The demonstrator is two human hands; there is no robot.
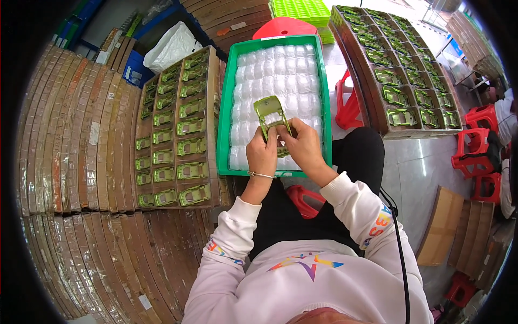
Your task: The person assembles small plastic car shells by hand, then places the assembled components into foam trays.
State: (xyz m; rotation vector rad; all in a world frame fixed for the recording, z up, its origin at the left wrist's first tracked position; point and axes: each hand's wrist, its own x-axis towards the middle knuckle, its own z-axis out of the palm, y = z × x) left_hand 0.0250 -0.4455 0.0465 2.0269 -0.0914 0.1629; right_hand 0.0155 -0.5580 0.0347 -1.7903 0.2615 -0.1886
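Between both hands I hold a green toy car body shell (268,106), its front end tilted up and away from me. My left hand (263,155) grips its near left side. On the near right side, my right hand (304,144) is closed with thumb and fingers on the shell's edge. Part of the near end is hidden behind my fingers. Beneath my hands lies a green plastic crate (222,116) filled with rows of clear, rounded plastic parts (276,70).
To the left, a divided cardboard tray (215,81) holds many green car shells, beside tall stacks of cardboard trays (70,135). Another filled tray (386,127) stands at the right. Red stools (348,102) and a bright green crate stack (302,8) stand around; a black cable (399,243) crosses my right arm.
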